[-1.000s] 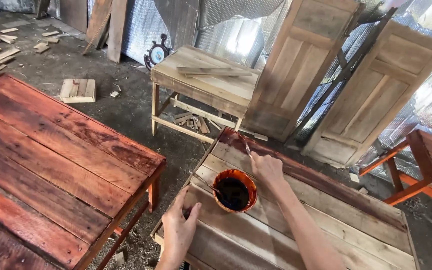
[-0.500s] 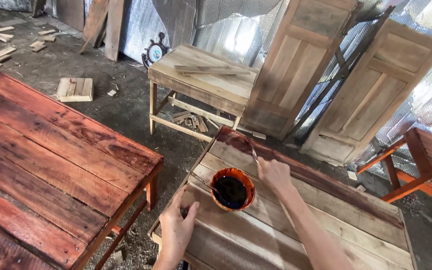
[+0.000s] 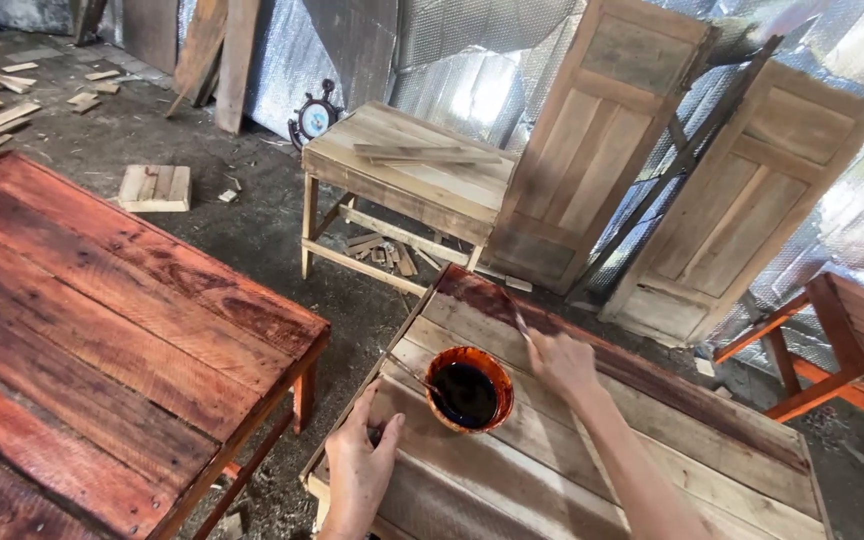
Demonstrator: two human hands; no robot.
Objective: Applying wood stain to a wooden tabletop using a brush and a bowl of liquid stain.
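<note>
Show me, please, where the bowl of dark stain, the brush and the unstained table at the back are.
bowl of dark stain (image 3: 469, 392): head view, on the dark liquid inside.
brush (image 3: 518, 318): head view, on the handle above the right hand.
unstained table (image 3: 422, 175): head view, on its top.

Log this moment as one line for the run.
right hand: holds brush | left hand: flat on unstained table | stain bowl: between hands

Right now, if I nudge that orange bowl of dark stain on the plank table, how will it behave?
The bowl looks shallow and wide, so it would probably slide, not tip. The dark liquid inside sits fairly high and would likely slosh. Its stain-smeared rim may be slippery.
</note>
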